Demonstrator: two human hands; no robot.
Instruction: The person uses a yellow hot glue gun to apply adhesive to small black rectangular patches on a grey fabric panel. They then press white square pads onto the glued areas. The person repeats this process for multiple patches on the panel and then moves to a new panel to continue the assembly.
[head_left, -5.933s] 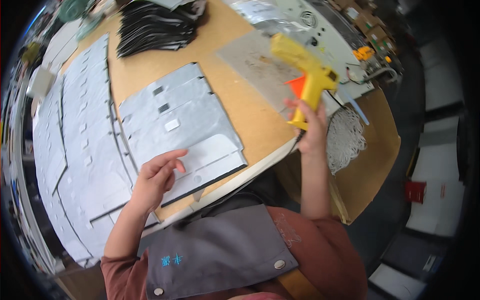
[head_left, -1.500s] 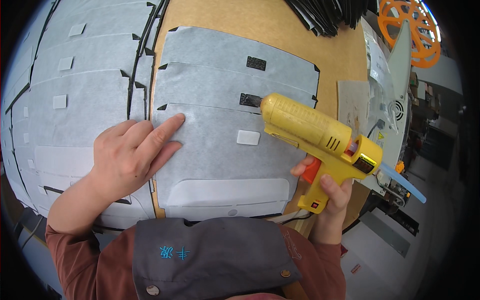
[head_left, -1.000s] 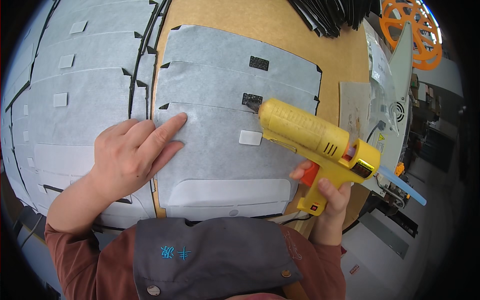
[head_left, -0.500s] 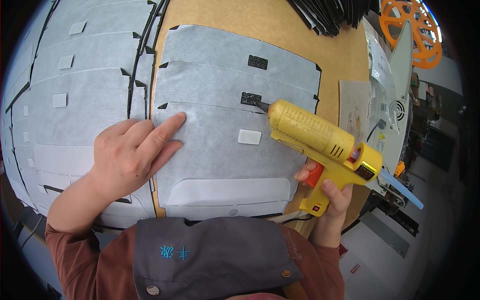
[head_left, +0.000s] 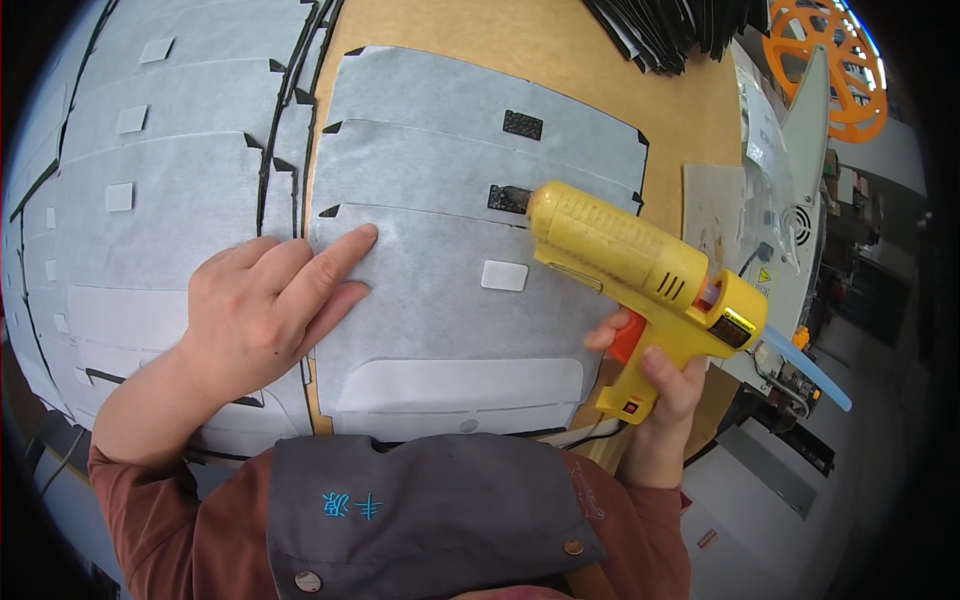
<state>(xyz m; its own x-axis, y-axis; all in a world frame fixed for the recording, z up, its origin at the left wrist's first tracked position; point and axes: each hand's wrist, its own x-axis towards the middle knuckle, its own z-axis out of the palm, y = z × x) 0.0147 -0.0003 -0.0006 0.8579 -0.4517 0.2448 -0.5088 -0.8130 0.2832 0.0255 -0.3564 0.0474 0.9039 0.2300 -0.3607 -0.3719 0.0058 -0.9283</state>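
My right hand (head_left: 670,385) grips the handle of a yellow hot glue gun (head_left: 630,250), with fingers at its orange trigger. A bluish glue stick (head_left: 805,368) sticks out of its back end. The gun's front end is over the right part of a black textured patch (head_left: 507,198) and hides its nozzle tip. That patch lies on a stack of overlapping pale grey sheets (head_left: 420,280) with black corners. My left hand (head_left: 265,295) rests at the stack's left edge, index finger and thumb stretched out on the top sheet, holding nothing. Farther off is another black patch (head_left: 523,125); nearer lies a white rectangular patch (head_left: 505,276).
More overlapping pale sheets with white patches (head_left: 120,197) spread to the left. Beneath is a brown board (head_left: 450,30). A bundle of black pieces (head_left: 660,30) lies at the far right. Beyond the right edge stand a grey machine (head_left: 800,180) and an orange spoked reel (head_left: 835,70).
The glue gun has shifted slightly left and away from me, so its front end covers more of the black patch and the nozzle. My left hand stays on the top sheet.
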